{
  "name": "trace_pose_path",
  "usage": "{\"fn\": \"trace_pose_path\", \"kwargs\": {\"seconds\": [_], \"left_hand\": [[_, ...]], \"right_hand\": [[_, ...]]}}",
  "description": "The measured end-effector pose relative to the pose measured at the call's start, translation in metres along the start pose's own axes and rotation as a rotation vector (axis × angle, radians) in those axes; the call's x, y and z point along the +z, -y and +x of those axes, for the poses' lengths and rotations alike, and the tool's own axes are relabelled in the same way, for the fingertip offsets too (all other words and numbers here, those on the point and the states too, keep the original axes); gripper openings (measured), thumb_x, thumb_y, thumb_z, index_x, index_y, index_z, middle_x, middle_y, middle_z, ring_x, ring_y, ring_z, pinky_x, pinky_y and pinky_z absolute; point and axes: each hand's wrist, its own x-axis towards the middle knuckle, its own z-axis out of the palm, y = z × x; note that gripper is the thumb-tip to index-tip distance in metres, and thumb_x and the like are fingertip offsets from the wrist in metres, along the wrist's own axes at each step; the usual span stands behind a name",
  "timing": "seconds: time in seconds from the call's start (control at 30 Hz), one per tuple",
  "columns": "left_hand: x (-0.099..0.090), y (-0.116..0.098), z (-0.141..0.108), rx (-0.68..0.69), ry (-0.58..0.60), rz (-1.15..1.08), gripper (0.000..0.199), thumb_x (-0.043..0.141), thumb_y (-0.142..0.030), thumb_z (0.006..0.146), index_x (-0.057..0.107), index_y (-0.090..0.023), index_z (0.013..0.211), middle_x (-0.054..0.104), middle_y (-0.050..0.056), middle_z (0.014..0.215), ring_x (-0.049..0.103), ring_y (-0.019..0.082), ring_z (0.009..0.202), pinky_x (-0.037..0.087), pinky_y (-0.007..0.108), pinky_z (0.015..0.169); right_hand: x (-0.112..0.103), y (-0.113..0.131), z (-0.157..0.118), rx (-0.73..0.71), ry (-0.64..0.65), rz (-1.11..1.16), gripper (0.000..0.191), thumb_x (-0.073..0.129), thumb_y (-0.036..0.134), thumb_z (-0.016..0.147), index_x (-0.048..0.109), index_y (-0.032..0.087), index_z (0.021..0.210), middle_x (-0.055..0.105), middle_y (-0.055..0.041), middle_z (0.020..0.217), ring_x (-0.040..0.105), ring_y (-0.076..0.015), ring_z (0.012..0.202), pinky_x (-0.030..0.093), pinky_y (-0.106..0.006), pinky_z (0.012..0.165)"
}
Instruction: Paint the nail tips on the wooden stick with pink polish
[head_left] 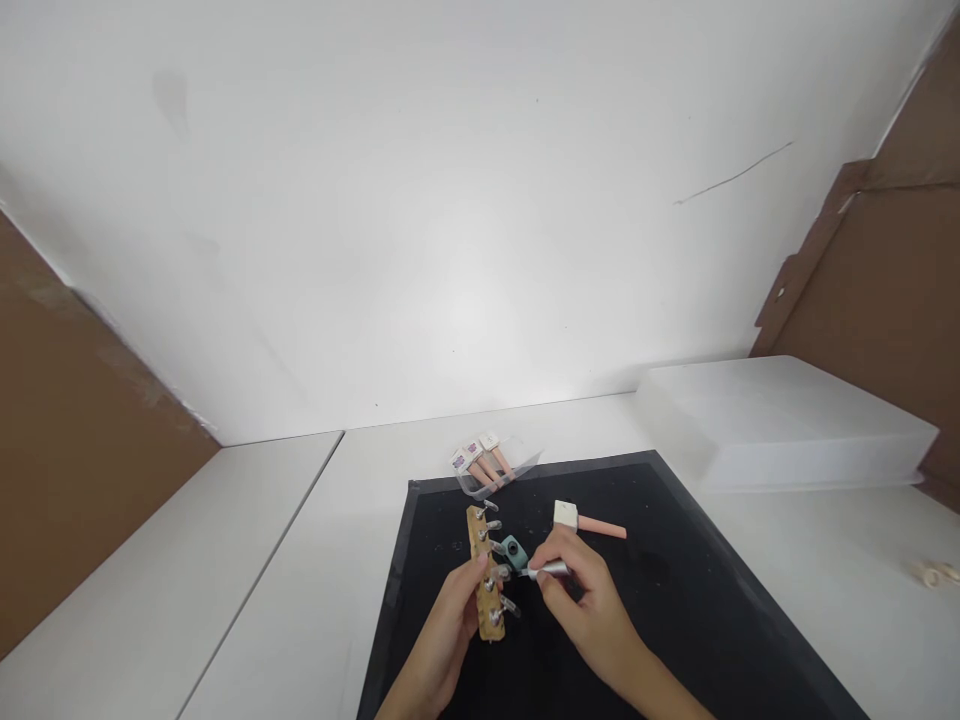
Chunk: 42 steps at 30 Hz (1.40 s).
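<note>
My left hand (459, 608) grips a tan strip (493, 625) from the side, fingers closed round its middle. Several clear nail tips (510, 606) stick out from it on small silver posts. My right hand (581, 585) pinches a silver-handled brush (553, 569), its dark tip pointing left at one of the nail tips; whether it touches cannot be made out. Just beyond the brush, close to the strip, is a small teal bottle (514, 551) with a round black opening. Above my right hand lies a white, square-bodied bottle with a long pink cap (601, 527).
A clear tray (474, 492) holding several similar pink-capped bottles stands at the back edge of the black mat (637, 490). A translucent white bin (787, 420) is at the right, and a small beige item (934, 573) lies farther right. Brown side panels and a white wall surround the table.
</note>
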Motion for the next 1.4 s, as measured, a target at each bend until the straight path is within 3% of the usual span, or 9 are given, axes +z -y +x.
{"fn": "trace_pose_path", "kwargs": {"seconds": [0.2, 0.4, 0.57, 0.7, 0.93, 1.13, 1.4], "left_hand": [[-0.0018, 0.0022, 0.0, 0.025, 0.006, 0.025, 0.038, 0.065, -0.049, 0.067, 0.063, -0.014, 0.079, 0.058, 0.002, 0.07, 0.053, 0.016, 0.07, 0.041, 0.029, 0.069], [0.0034, -0.0007, -0.0038, 0.054, 0.011, 0.06, 0.045, 0.071, -0.051, 0.059, 0.066, -0.015, 0.085, 0.063, 0.004, 0.078, 0.055, 0.022, 0.083, 0.041, 0.031, 0.075], [0.0066, -0.0018, -0.004, 0.146, 0.08, 0.208, 0.036, 0.068, -0.05, 0.064, 0.068, -0.017, 0.076, 0.062, 0.003, 0.074, 0.052, 0.019, 0.076, 0.038, 0.029, 0.07], [0.0072, -0.0021, -0.0034, 0.212, 0.111, 0.292, 0.033, 0.068, -0.048, 0.065, 0.068, -0.016, 0.074, 0.058, 0.002, 0.07, 0.046, 0.015, 0.066, 0.034, 0.026, 0.062], [0.007, -0.0041, -0.0045, 0.215, 0.137, 0.288, 0.031, 0.068, -0.046, 0.066, 0.069, -0.016, 0.075, 0.058, 0.002, 0.07, 0.044, 0.016, 0.066, 0.033, 0.026, 0.062], [0.0055, -0.0036, -0.0026, 0.205, 0.154, 0.302, 0.033, 0.069, -0.046, 0.065, 0.069, -0.016, 0.077, 0.06, 0.003, 0.071, 0.044, 0.015, 0.065, 0.032, 0.026, 0.061], [0.0032, -0.0005, -0.0002, 0.21, 0.156, 0.32, 0.034, 0.069, -0.046, 0.064, 0.07, -0.015, 0.078, 0.061, 0.004, 0.073, 0.046, 0.016, 0.066, 0.033, 0.026, 0.061]], "right_hand": [[-0.0001, -0.0003, 0.0003, 0.092, -0.08, 0.083, 0.01, 0.05, 0.012, 0.072, 0.056, 0.018, 0.067, 0.047, 0.0006, 0.065, 0.044, -0.0139, 0.058, 0.033, -0.024, 0.05], [-0.0012, -0.007, 0.0034, 0.371, -0.118, 0.47, 0.004, 0.052, 0.021, 0.071, 0.054, 0.019, 0.068, 0.033, 0.0081, 0.048, 0.027, -0.0082, 0.041, 0.022, -0.021, 0.041], [-0.0016, -0.0063, 0.0042, 0.441, -0.11, 0.635, 0.009, 0.056, 0.026, 0.071, 0.053, 0.018, 0.067, 0.032, 0.0088, 0.046, 0.024, -0.0071, 0.039, 0.021, -0.022, 0.041], [-0.0014, -0.006, 0.0041, 0.436, -0.091, 0.606, 0.01, 0.057, 0.025, 0.07, 0.053, 0.017, 0.065, 0.033, 0.0086, 0.048, 0.024, -0.0066, 0.04, 0.02, -0.022, 0.041], [-0.0005, -0.0091, 0.0043, 0.379, -0.078, 0.467, 0.008, 0.055, 0.023, 0.068, 0.054, 0.018, 0.063, 0.034, 0.0081, 0.05, 0.026, -0.007, 0.04, 0.02, -0.021, 0.041], [-0.0013, -0.0052, 0.0064, 0.329, -0.128, 0.374, 0.007, 0.056, 0.022, 0.066, 0.054, 0.018, 0.061, 0.037, 0.006, 0.052, 0.03, -0.0084, 0.042, 0.024, -0.021, 0.04], [-0.0019, -0.0084, 0.0083, 0.357, -0.201, 0.309, 0.004, 0.053, 0.02, 0.067, 0.054, 0.019, 0.063, 0.036, 0.0068, 0.05, 0.027, -0.0087, 0.042, 0.02, -0.022, 0.04]]}}
